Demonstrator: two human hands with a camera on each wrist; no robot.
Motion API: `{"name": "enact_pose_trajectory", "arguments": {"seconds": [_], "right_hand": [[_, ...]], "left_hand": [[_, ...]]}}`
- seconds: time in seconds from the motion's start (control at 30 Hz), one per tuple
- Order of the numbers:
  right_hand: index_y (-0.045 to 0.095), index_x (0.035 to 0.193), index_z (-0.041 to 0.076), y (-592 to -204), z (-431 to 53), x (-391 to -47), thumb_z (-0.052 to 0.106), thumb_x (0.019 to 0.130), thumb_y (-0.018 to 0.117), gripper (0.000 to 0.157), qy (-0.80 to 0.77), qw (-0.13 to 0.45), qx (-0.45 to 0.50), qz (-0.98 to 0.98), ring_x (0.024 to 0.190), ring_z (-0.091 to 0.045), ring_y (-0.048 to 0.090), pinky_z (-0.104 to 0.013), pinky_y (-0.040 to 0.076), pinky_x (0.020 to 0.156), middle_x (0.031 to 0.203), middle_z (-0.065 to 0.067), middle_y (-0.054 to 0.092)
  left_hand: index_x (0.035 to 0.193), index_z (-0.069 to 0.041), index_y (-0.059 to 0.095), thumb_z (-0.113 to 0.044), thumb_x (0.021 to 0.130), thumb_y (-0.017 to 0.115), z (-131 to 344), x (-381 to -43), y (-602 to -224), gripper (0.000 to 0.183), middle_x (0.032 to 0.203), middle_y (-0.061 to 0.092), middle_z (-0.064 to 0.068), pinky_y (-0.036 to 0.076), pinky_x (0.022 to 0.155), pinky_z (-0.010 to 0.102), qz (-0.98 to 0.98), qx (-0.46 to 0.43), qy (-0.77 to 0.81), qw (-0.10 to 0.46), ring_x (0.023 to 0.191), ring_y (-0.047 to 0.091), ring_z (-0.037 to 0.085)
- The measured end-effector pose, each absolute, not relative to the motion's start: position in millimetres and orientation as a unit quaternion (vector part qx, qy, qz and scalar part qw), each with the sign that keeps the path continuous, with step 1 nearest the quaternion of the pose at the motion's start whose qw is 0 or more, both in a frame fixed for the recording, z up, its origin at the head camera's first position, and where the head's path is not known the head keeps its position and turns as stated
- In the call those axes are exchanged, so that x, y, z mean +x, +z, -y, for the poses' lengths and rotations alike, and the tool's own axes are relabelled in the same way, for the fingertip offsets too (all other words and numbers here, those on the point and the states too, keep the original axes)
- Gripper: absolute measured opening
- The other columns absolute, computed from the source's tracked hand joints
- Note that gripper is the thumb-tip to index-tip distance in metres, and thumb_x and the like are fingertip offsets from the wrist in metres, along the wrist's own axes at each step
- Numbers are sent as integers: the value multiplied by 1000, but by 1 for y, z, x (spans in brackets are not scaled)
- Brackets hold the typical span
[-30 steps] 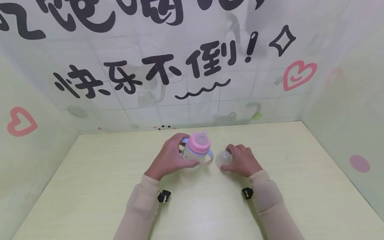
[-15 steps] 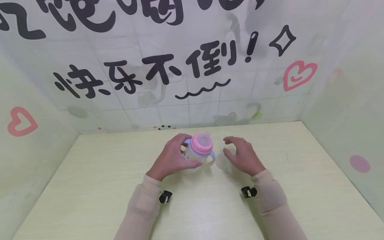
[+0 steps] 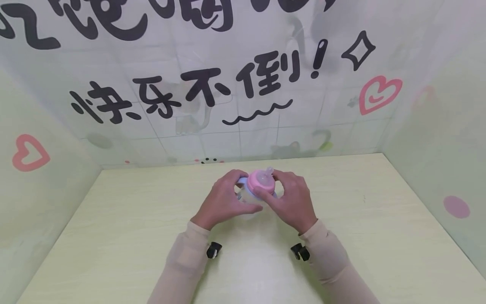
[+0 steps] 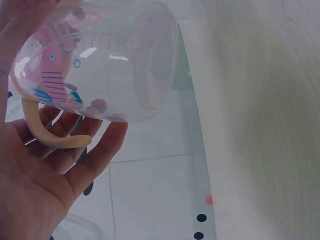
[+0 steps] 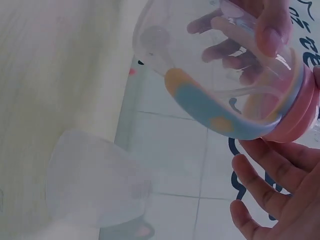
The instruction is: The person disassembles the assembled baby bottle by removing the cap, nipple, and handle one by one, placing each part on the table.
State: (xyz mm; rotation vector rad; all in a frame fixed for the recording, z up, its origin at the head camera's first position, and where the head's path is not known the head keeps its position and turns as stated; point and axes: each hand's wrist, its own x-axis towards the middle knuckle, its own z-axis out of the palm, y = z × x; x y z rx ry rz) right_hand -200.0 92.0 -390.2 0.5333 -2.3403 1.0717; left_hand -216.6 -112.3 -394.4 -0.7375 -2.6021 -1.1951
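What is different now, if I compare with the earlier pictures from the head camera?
The right hand has let go of the clear cap, moved left, and now grips the pink collar of the bottle. The left hand and the bottle have shifted slightly to the right. Unchanged: the left hand keeps holding the bottle; the cap remains on the table.

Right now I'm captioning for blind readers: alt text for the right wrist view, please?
The left hand holds a clear bottle with a blue handle while the right hand grips its pink collar; lower left, a translucent cap sits on the table.
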Motion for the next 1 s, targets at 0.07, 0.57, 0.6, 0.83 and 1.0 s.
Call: {"name": "enact_pose_trajectory", "arguments": {"seconds": [0.07, 0.57, 0.6, 0.83, 1.0], "right_hand": [[72, 111, 8, -391, -91, -200, 44, 81, 78, 48, 377, 268, 188, 866, 93, -23, 66, -46, 47, 84, 97, -4, 72], [71, 109, 7, -385, -91, -197, 43, 80, 79, 47, 380, 257, 178, 871, 96, -24, 64, -48, 46, 87, 97, -5, 71], [71, 109, 7, -385, -91, -196, 43, 81, 79, 47, 379, 257, 182, 870, 96, -24, 63, -48, 46, 87, 97, -5, 71], [69, 111, 5, -382, -94, -197, 38, 84, 77, 43, 379, 245, 230, 862, 103, -26, 62, -50, 46, 91, 104, -7, 71], [68, 116, 6, -379, -98, -198, 30, 86, 75, 39, 405, 223, 278, 842, 107, -25, 60, -48, 47, 94, 108, -5, 70]], "left_hand": [[118, -16, 61, -43, 65, 91, 111, -217, -395, 67, 111, 61, -10, 55, 72, 28, 879, -246, -398, 90, 94, 61, 11], [119, -14, 60, -41, 65, 91, 109, -216, -392, 67, 112, 61, -8, 54, 70, 29, 880, -254, -389, 93, 95, 60, 12], [118, -15, 60, -41, 65, 91, 110, -216, -392, 67, 112, 61, -8, 54, 70, 28, 880, -255, -390, 95, 95, 60, 11], [118, -17, 60, -38, 65, 91, 112, -216, -391, 66, 111, 61, -11, 56, 70, 27, 865, -270, -416, 82, 93, 62, 14], [120, -16, 61, -37, 65, 92, 113, -217, -390, 67, 111, 62, -10, 57, 73, 28, 850, -289, -434, 72, 92, 62, 13]]}}
